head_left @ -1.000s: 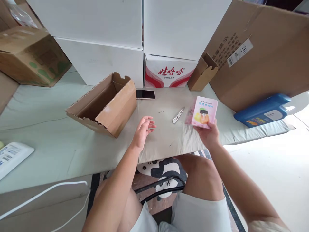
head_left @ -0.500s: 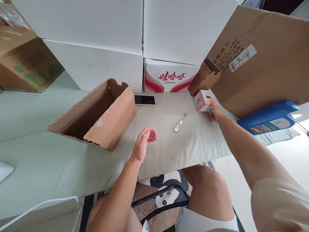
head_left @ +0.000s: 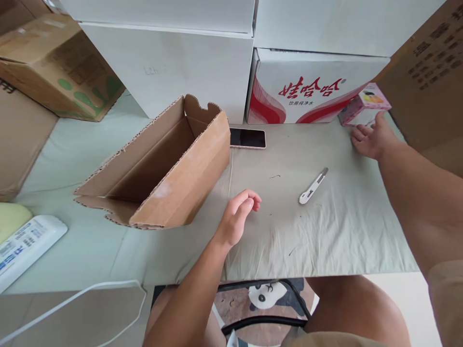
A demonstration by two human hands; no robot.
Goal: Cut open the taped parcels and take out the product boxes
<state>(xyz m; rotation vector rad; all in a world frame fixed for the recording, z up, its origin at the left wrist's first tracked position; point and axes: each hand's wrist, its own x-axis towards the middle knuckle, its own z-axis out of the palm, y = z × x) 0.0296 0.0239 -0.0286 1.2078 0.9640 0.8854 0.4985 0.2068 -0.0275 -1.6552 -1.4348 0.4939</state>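
Observation:
My right hand is at the right, its fingers spread just in front of a small pink-and-white box; whether the fingertips still touch the box I cannot tell. The box sits against the right end of the white water carton. My left hand hovers over the cloth in the middle, its fingers loosely curled in with nothing visible in them. Between my hands lies a white utility knife. To the left stands an open-topped brown cardboard box, empty inside where I can see.
A phone lies behind the cardboard box. White cartons are stacked along the back. Large brown cartons stand at the far left and right. A white labelled object and a white cable are at the front left.
My right hand has pushed the pink box back and drawn its fingers open. The view has turned; the blue bottle has left it at the right. The left hand stays loosely curled.

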